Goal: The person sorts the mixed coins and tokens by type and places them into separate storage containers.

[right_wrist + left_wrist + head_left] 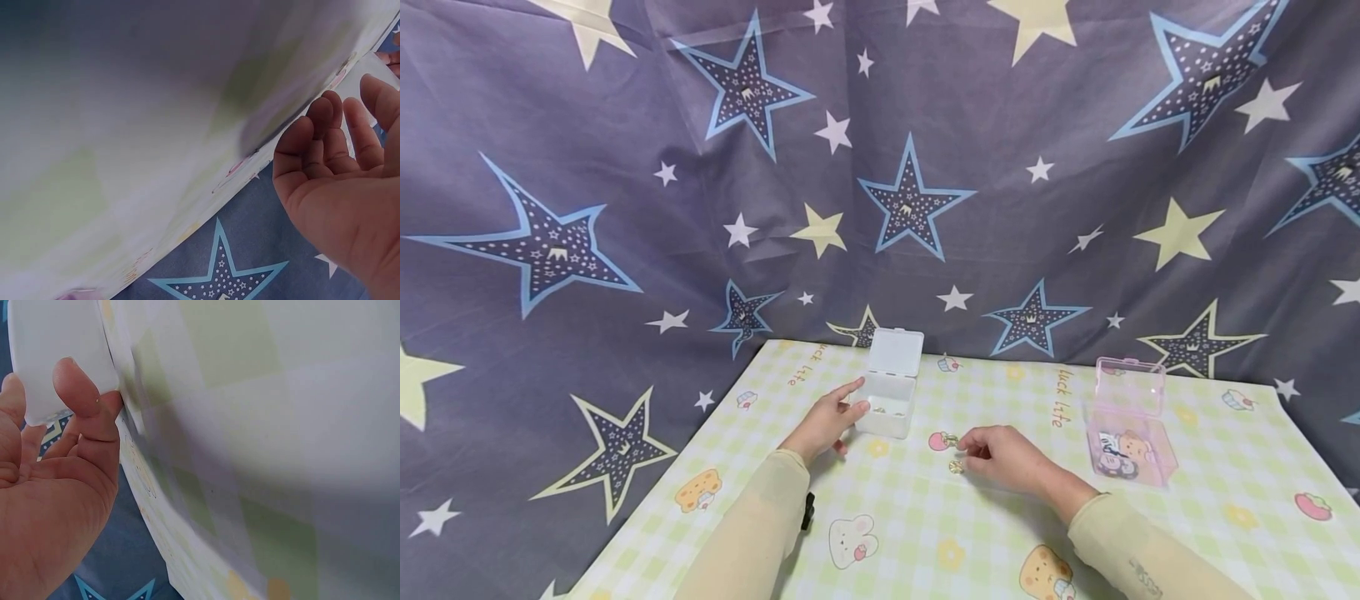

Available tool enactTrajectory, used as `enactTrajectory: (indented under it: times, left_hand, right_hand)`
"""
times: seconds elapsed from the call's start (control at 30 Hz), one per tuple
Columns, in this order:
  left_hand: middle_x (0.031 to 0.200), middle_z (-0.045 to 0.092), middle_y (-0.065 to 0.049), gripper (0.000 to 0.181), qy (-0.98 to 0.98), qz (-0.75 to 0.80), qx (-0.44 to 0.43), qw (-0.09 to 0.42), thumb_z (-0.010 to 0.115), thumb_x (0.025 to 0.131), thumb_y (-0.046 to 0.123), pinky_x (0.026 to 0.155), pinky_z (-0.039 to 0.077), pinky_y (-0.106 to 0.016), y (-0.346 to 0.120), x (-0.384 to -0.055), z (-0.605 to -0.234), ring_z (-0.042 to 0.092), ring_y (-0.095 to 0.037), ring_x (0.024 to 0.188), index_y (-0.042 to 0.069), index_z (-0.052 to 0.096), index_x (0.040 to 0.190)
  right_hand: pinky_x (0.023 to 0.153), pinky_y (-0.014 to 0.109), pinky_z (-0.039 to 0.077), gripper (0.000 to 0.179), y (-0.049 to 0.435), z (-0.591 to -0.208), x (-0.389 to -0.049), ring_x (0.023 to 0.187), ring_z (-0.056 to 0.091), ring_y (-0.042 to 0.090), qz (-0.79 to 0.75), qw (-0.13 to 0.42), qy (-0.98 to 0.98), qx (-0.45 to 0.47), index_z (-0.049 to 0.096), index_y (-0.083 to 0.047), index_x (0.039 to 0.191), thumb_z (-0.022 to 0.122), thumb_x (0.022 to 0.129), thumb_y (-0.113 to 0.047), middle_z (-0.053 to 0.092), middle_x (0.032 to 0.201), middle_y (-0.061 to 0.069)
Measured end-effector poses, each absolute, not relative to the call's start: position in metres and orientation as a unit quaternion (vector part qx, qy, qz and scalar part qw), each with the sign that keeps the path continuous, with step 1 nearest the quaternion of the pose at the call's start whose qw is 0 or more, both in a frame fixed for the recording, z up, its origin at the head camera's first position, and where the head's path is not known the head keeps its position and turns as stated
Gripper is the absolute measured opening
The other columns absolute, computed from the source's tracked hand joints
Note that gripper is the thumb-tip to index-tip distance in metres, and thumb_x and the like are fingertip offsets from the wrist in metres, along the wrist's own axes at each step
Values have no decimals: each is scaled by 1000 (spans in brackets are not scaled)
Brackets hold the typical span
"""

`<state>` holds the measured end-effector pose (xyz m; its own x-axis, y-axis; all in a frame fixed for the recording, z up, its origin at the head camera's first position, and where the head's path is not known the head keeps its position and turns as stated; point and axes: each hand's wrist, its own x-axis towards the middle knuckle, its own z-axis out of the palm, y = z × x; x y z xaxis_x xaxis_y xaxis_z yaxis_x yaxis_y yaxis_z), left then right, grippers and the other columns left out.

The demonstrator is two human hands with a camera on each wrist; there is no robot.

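My left hand (827,421) rests against the left side of a small white plastic box (883,425), its thumb and index finger touching that side. The box's lid (897,352) is tipped back, and a few tiny gold-coloured bits (889,412) lie inside. In the left wrist view, the fingers (76,387) lie along the white wall. Right of the box, my right hand (1003,457) is low over the table with loosely bent fingers. Near its fingertips are two small gold-coloured pieces, one round (956,467), another (950,440) by a printed strawberry. The right wrist view shows nothing between its fingers (294,140).
A clear pink plastic case (1129,446) with its lid raised stands at the right, a cartoon print showing through it. A green-checked cloth (925,508) with cartoon prints covers the table. Behind its far edge hangs a dark curtain (925,283) with stars.
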<state>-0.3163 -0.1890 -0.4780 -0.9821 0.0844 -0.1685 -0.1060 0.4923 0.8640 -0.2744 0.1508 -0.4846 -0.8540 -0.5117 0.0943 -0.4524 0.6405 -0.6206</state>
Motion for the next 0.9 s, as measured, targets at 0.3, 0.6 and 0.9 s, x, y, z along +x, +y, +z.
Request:
enactTrajectory:
  times: [0.3,0.6,0.9]
  left_hand:
    - [126,67,-16,61,856,509,-5,92,65,108,39,48,57,-34,-189,-316,-479,53,-18,63,40,41,165]
    - [120,67,-14,60,855,511,-2,89,65,109,37,47,56,-34,-190,-317,-480,51,-17,60,39,42,165]
    - [124,66,-15,61,856,509,-6,92,64,109,38,47,56,-33,-189,-315,-479,50,-16,58,40,41,165]
  right_hand:
    - [74,22,51,15,144,-484,-272,78,57,0,-325,48,904,-272,79,-10,110,78,95,-11,73,91,-8]
    - [76,22,52,18,145,-483,-270,80,58,-3,-311,50,907,-280,80,-13,111,81,93,-18,73,94,-10]
    - [77,22,53,20,144,-481,-269,84,61,3,-301,53,904,-300,82,-13,112,83,92,-19,71,95,-6]
